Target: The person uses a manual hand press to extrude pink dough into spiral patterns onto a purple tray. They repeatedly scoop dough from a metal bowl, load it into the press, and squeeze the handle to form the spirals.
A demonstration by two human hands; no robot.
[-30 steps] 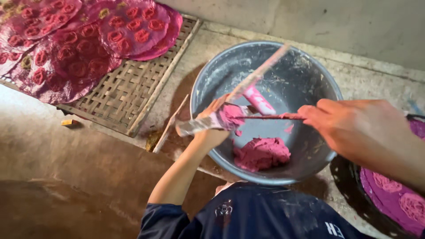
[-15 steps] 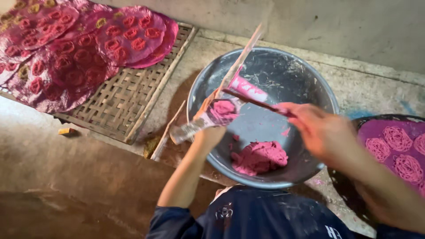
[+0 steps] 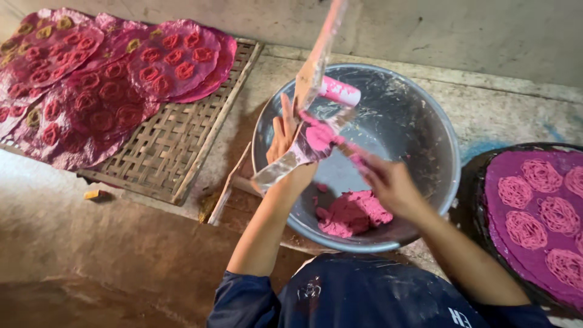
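- A woven bamboo tray (image 3: 176, 143) lies on the floor at the far left, its left half covered by overlapping magenta sheets (image 3: 97, 91) patterned with red and yellowish coils; spread flat like this, they look laid out to dry.
- A thin wooden stick (image 3: 228, 185) leans between the tray's right edge and the bowl.
- The left hand (image 3: 285, 136) is raised over the near-left rim of the metal bowl (image 3: 419, 140), fingers closed around a clear plastic piping bag (image 3: 303, 143) smeared with pink paste, held slanted so its mouth faces the other hand.
- The right hand (image 3: 388, 182) grips a slim, paste-coated tool; its tip (image 3: 349, 152) meets the bag's opening, seemingly pushing paste in. Both hands work close together above the bowl, so drips fall back inside.
- A lump of pink dough (image 3: 352, 212) sits at the bowl's near side.
- At the right edge, a dark round tray (image 3: 470, 182) holds a purple sheet (image 3: 534, 218) with pink coils piped on it.
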